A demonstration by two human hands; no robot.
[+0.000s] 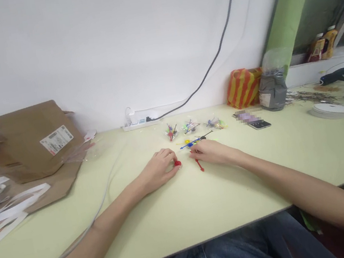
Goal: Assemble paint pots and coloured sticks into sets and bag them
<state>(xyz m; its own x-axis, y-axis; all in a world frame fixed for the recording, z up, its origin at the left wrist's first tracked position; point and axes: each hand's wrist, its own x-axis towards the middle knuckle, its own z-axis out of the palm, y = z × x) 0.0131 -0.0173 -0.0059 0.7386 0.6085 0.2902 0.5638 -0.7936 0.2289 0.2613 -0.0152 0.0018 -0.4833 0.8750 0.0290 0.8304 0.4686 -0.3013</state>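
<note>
Head view, red piece (177, 163) touching left grip (162, 170), red stick (199, 165) at right grip (212, 152)

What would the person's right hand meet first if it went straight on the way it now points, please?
The right hand would probably meet the small red plastic piece at the left hand's fingertips; depth is unclear, so those fingers could come first.

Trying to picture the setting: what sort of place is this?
Likely a small home or office workspace: a pale green desk, a white power strip against the wall, and a cardboard mailer with a shipping label.
</note>
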